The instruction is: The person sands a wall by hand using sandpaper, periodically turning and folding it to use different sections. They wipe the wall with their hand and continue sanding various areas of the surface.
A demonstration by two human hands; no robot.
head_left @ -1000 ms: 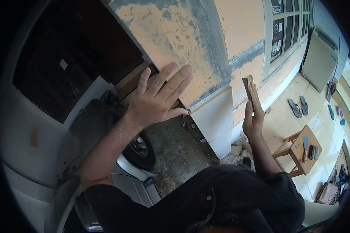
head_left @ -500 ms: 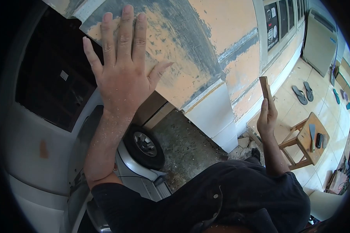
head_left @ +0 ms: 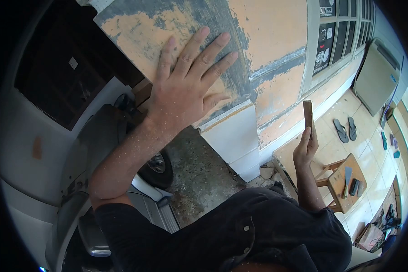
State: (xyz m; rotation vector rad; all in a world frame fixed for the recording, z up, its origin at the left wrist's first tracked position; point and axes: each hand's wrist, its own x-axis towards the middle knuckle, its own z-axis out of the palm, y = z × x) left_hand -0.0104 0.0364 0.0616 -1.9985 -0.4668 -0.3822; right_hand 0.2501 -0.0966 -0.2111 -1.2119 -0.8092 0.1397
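Observation:
My left hand (head_left: pixel 181 93) lies palm down with fingers spread over a wall (head_left: pixel 136 34) of patchy orange and grey, scraped paint. White dust specks dot the hand and forearm. Over on the right, my right hand (head_left: pixel 305 148) grips a thin, flat brown piece (head_left: pixel 308 113), which stands upright out of the fist beside the lower wall. Its exact kind I cannot tell. Below the left hand, a white panel (head_left: pixel 231 136) juts from the wall's bottom edge.
A wooden stool (head_left: pixel 337 186) bears a putty knife (head_left: pixel 347 179) and dark handled items (head_left: pixel 355 187). Dark flip-flops (head_left: pixel 341 130) lie on the tiles. A car (head_left: pixel 145 211) with its wheel (head_left: pixel 158 164) stands lower left. Farther off are a paned window (head_left: pixel 324 45) and a beige panel (head_left: pixel 376 79).
My left hand has slid right and down across the wall, its fingers now slanting to the right. My right hand still holds the brown piece. The view has shifted.

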